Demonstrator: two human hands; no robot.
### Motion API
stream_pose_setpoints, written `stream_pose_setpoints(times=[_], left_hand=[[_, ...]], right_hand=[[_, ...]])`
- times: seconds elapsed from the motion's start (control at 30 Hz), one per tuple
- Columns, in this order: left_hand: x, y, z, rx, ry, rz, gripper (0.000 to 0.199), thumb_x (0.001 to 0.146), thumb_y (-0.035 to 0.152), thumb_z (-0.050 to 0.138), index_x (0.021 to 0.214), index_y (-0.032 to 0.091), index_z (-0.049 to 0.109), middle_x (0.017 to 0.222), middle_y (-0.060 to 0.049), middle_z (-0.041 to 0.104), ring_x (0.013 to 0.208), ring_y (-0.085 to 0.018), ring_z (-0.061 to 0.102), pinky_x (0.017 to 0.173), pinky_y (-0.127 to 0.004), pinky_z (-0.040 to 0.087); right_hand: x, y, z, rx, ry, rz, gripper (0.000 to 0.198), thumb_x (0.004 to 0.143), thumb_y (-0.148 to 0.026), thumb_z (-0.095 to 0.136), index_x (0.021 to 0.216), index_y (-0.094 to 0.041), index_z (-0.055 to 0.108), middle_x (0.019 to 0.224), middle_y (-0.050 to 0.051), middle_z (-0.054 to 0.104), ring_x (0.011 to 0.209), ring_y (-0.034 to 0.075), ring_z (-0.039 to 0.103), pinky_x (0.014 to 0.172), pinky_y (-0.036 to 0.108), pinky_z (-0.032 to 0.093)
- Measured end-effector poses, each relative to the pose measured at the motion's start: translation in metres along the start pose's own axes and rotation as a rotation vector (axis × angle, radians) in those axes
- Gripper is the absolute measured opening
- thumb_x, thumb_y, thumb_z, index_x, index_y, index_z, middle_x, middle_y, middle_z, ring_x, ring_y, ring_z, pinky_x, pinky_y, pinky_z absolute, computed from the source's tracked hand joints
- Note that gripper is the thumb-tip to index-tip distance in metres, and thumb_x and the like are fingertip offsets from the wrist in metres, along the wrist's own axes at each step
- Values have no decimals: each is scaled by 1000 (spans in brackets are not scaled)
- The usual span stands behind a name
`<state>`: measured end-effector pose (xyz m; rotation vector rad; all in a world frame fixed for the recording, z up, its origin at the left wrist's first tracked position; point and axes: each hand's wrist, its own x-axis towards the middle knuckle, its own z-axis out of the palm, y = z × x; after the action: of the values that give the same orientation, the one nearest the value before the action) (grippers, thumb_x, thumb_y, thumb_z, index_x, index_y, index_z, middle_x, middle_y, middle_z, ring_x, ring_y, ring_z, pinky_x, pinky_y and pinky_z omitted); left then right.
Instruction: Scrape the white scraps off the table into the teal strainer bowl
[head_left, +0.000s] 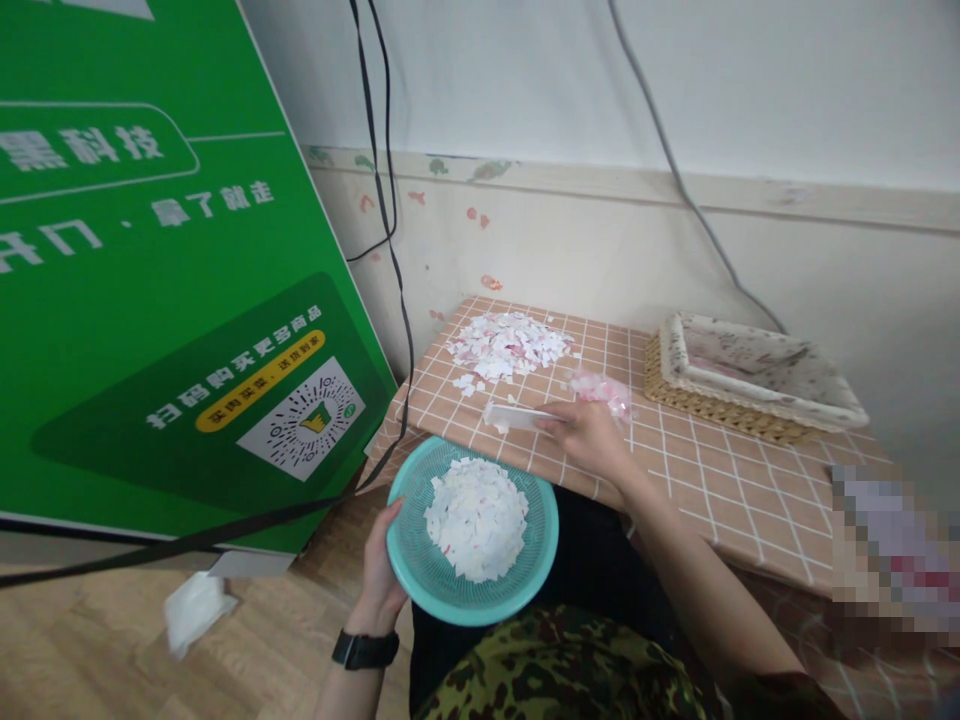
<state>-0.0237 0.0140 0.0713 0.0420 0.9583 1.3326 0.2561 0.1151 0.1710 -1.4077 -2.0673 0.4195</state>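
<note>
My left hand (382, 565) grips the rim of a round teal plastic colander (409, 560), held just below the table's front edge. Inside it lies a mound of white paper scraps (477, 520). Over the table, my right hand (585, 436) is closed on one end of a flat white scraper-like piece (517, 416), whose exact kind I cannot make out. Its far end meets a few scraps near the edge. Farther back on the cloth sits a loose pile of white and pinkish paper scraps (510, 345). Right beside my right hand lies a clear plastic bag (600, 392) with pink in it.
A brown checked tablecloth (705, 490) covers the table. On its right stands a cloth-lined wicker basket (727, 400). A large green panel (187, 300) fills the left, with a dark strap (405, 340) hanging past it. White plastic (196, 610) lies on the floor.
</note>
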Motion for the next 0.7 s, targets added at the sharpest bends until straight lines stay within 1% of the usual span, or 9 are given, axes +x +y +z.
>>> stream_pose_setpoints(times=[0.07,0.17,0.23,0.33,0.4,0.47,0.53,0.6,0.7], left_hand=[[0,0,0,7,1,-6,20,73,23,62,87,11,70,81,-10,74,78,-26,69,79,-39,52],[-1,0,1,12,18,1,21,73,21,61,89,11,70,82,-10,74,81,-27,69,80,-40,52],[-1,0,2,14,29,7,22,73,21,61,91,10,69,82,-11,74,83,-28,68,81,-39,52],[-2,0,3,14,20,4,23,73,22,61,91,11,69,83,-11,74,84,-27,68,81,-40,52],[-2,1,3,11,-5,-11,23,73,23,62,92,11,69,82,-10,74,83,-28,68,81,-40,52],[-2,1,2,9,-18,-17,23,74,24,62,91,11,70,82,-10,74,82,-27,68,82,-41,51],[-2,1,2,10,-15,-13,22,74,24,62,90,11,70,83,-10,74,82,-27,68,82,-40,51],[-2,1,2,12,-13,-11,23,74,24,62,91,10,69,84,-11,74,82,-28,68,82,-40,51],[-2,2,3,7,-10,-14,24,73,24,63,91,10,69,82,-10,74,81,-28,68,82,-40,50]], right_hand=[[4,5,-5,-49,36,33,20,83,-27,55,90,-21,72,76,3,72,59,16,62,55,26,44],[13,9,-2,-49,74,30,20,82,-28,55,89,-20,72,78,4,72,62,16,62,57,27,44],[18,7,2,-19,58,11,21,83,-28,54,90,-20,71,80,4,72,63,16,62,57,27,43],[23,6,5,22,30,-8,20,83,-28,53,87,-20,71,77,3,72,61,16,62,56,26,43],[24,9,3,16,83,13,20,83,-29,54,88,-20,72,79,3,72,64,17,63,57,27,44],[23,12,1,-53,170,61,21,82,-29,55,90,-20,72,81,5,72,66,19,64,58,28,44],[21,15,3,-120,200,88,22,82,-29,55,93,-20,72,79,6,72,64,19,64,57,28,44],[17,14,7,-118,163,57,23,83,-28,54,96,-21,72,81,6,73,64,19,64,58,28,45],[13,10,15,-54,95,-16,23,85,-26,53,99,-22,70,89,5,73,72,19,66,64,28,47]])
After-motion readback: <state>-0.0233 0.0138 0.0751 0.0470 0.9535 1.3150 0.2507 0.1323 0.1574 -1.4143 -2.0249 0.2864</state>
